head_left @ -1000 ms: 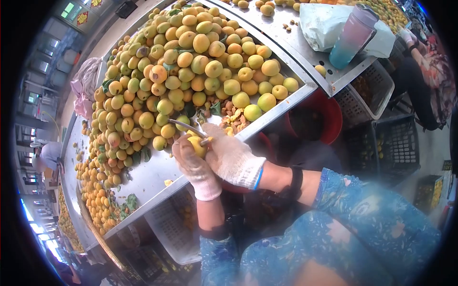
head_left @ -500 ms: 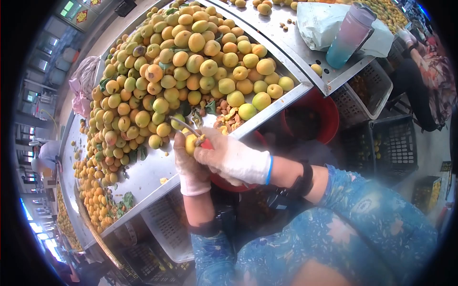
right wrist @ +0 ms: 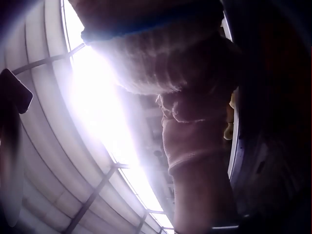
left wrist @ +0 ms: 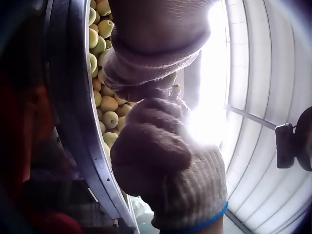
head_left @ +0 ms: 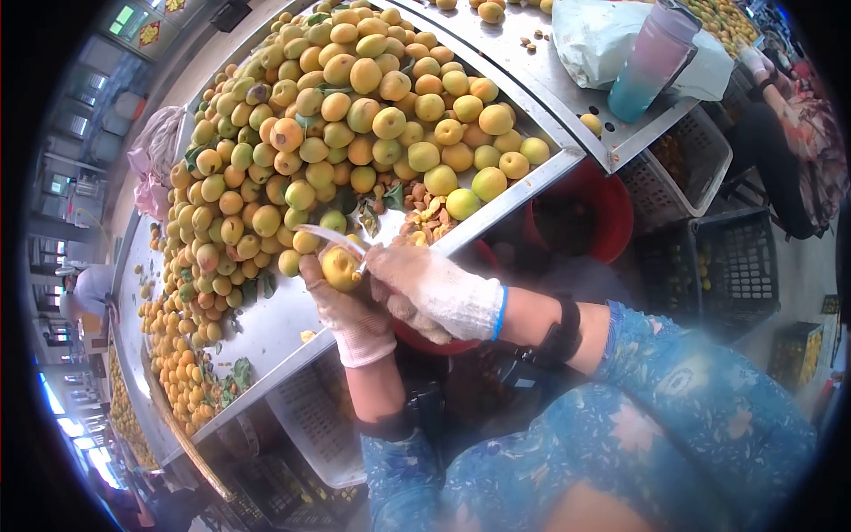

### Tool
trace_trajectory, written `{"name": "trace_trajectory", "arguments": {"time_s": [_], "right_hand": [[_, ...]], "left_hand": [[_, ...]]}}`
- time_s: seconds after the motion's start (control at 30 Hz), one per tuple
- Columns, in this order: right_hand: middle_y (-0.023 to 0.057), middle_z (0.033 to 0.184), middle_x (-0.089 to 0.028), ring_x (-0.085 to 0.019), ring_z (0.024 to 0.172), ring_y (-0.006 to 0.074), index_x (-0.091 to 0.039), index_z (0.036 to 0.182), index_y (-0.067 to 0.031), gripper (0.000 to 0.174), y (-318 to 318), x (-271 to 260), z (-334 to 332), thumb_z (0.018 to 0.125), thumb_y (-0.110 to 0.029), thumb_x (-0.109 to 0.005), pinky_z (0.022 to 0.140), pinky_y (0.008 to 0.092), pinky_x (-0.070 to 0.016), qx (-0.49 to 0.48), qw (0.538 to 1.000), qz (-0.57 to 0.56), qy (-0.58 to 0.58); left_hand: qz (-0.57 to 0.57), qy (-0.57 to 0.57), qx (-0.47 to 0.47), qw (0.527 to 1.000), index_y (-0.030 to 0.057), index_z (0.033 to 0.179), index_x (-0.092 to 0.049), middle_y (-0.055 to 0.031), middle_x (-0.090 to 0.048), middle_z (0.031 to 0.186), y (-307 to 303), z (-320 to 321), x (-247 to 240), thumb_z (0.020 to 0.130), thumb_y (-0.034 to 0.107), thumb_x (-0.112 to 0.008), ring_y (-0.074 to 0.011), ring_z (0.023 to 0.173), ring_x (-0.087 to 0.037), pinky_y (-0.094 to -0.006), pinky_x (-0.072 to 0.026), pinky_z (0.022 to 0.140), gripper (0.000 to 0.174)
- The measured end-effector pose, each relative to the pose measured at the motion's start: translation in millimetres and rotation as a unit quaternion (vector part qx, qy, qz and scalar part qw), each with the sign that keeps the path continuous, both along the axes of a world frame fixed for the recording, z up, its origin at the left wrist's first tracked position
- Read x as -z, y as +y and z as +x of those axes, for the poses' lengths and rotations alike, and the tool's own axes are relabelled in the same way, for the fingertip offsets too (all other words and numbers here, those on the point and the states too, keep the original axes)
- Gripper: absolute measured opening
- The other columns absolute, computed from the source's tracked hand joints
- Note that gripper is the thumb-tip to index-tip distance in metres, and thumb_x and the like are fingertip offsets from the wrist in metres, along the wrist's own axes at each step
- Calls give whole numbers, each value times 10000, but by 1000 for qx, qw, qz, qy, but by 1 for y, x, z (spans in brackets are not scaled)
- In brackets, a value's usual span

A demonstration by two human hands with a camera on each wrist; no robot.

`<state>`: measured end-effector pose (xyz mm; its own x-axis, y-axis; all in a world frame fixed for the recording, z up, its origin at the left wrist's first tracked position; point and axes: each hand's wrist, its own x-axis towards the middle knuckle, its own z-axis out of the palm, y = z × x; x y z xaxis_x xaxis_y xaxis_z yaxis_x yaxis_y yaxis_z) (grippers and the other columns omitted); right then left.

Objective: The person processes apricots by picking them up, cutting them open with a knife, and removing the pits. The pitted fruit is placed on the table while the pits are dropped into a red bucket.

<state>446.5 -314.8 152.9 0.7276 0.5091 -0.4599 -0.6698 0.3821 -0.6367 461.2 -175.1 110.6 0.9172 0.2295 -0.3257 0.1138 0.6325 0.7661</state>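
Note:
In the head view my gloved left hand (head_left: pixel 350 315) grips a yellow fruit (head_left: pixel 340 269) near the table's front edge. A dark hollow shows on the fruit's face. My gloved right hand (head_left: pixel 434 288), fingers curled, holds a knife whose curved blade (head_left: pixel 326 236) reaches over the top of that fruit. The two hands are close together. Beyond them a large heap of yellow-green fruit (head_left: pixel 306 151) lies on the metal table, with a small pile of brownish pits (head_left: pixel 428 215) beside it. Both wrist views are dark; the left one shows the gloved right hand (left wrist: pixel 161 156) with curled fingers.
A raised metal rim (head_left: pixel 505 206) borders the table. Below it stand a red bucket (head_left: pixel 612 217), a white crate (head_left: pixel 310 426) and black crates (head_left: pixel 734 270). A bottle (head_left: pixel 651 66) and a white bag (head_left: pixel 589 44) lie at the upper right; another person's arm (head_left: pixel 780 97) is at far right.
The fruit has turned in my left hand and shows more of its face. The blade has tipped to lie flatter over it. Since the first frame, both hands have shifted slightly left.

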Motion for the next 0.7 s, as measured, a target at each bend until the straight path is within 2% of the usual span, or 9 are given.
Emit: {"name": "trace_trajectory", "arguments": {"time_s": [0.03, 0.07, 0.1, 0.13, 0.17, 0.27, 0.4, 0.57, 0.7], "right_hand": [[82, 639, -546, -491, 389, 217, -548, 893, -59, 330, -3, 4, 1, 993, -364, -471, 350, 336, -394, -1, 995, -47, -87], [82, 639, -546, -491, 389, 217, -548, 893, -59, 330, 0, 13, 2, 993, -364, -471, 350, 336, -394, -2, 995, -48, -89], [120, 694, -589, -570, 549, 286, -556, 914, -63, 303, 3, 13, 3, 979, -352, -490, 476, 403, -446, 64, 939, -201, -273], [158, 750, -633, -650, 708, 356, -563, 935, -68, 279, 5, 13, 3, 964, -339, -508, 603, 470, -498, 127, 822, -339, -439], [205, 872, -642, -621, 877, 436, -539, 1022, -80, 229, 3, 13, 0, 947, -293, -505, 734, 542, -484, 78, 829, -386, -397], [195, 869, -644, -635, 837, 417, -513, 1055, -75, 242, 6, 10, -2, 945, -290, -496, 700, 524, -499, 16, 793, -467, -390], [192, 857, -648, -643, 769, 411, -513, 1052, -59, 262, 7, 12, -4, 948, -298, -487, 658, 514, -506, 30, 753, -487, -443], [204, 817, -636, -636, 759, 421, -494, 1023, -50, 258, 8, 6, -5, 940, -292, -519, 666, 505, -495, 5, 759, -503, -413], [204, 824, -641, -639, 763, 420, -499, 1037, -41, 285, 10, 7, -3, 944, -310, -517, 680, 495, -502, -5, 755, -505, -418]], "left_hand": [[-2, -17, -8, 1000, 63, 1183, -532, -81, -602, 1080, -8, -2, -9, 968, 560, -401, -223, 958, -596, -369, -505, 845, 557], [-3, -19, -10, 1000, 63, 1183, -532, -81, -602, 1080, -8, 1, -9, 968, 560, -401, -223, 958, -596, -369, -505, 845, 557], [-38, -45, -23, 998, 64, 1194, -528, -76, -598, 1088, -7, 5, -7, 973, 550, -402, -218, 963, -587, -370, -506, 839, 548], [-71, -71, -36, 994, 65, 1204, -524, -70, -594, 1096, -5, 9, -5, 978, 540, -403, -213, 967, -577, -370, -506, 832, 540], [-71, -89, 10, 993, 65, 1233, -515, -73, -585, 1131, 4, 9, 0, 979, 506, -448, -208, 987, -561, -376, -499, 846, 513], [37, -144, 33, 988, 57, 1231, -516, -76, -584, 1157, 8, 4, 5, 961, 476, -521, -206, 998, -564, -381, -489, 876, 499], [36, -185, 62, 980, 52, 1255, -494, -81, -570, 1184, 10, 2, 7, 939, 464, -575, -209, 1019, -557, -392, -478, 899, 525], [154, -188, -4, 970, 46, 1252, -488, -83, -545, 1195, -12, -5, -7, 933, 525, -558, -195, 1025, -534, -371, -465, 910, 580], [137, -178, -5, 974, 36, 1214, -507, -93, -536, 1210, -21, -11, -8, 931, 579, -520, -197, 1020, -534, -365, -468, 908, 613]]}}
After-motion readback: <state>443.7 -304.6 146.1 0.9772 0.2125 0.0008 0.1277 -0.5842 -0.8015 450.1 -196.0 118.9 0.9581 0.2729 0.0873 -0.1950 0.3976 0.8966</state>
